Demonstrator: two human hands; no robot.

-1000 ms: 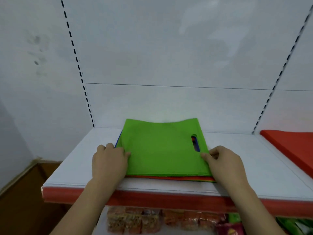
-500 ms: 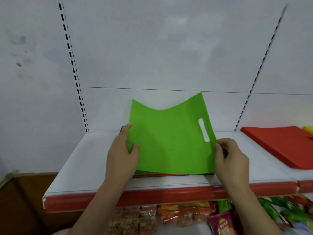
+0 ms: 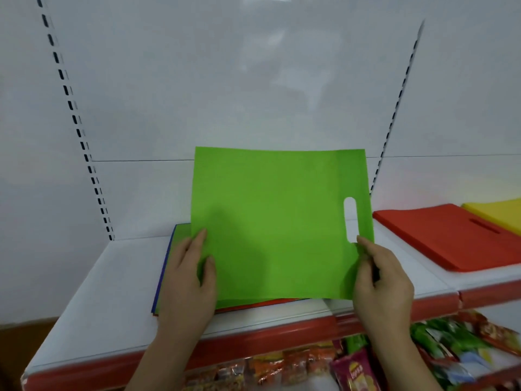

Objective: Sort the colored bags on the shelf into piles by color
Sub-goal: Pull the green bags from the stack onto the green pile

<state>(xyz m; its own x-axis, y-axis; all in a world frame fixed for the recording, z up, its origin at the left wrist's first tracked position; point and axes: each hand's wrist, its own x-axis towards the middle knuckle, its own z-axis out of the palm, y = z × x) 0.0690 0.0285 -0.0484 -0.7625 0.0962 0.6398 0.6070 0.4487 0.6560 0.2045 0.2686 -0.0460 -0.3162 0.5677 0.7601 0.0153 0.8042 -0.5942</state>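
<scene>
Above the mixed stack (image 3: 166, 266) on the shelf (image 3: 112, 292), both hands, left (image 3: 187, 280) and right (image 3: 380, 280), pinch the green bag (image 3: 279, 221) by its lower corners, fingers clamped, likely holding it clear for moving to a pile.

Person, two hands: left hand (image 3: 188, 280) and right hand (image 3: 380, 280), both bare. Forearms bare to the frame's lower edge; no sleeve, glove, ring or watch visible. Nails short, unpainted.
</scene>
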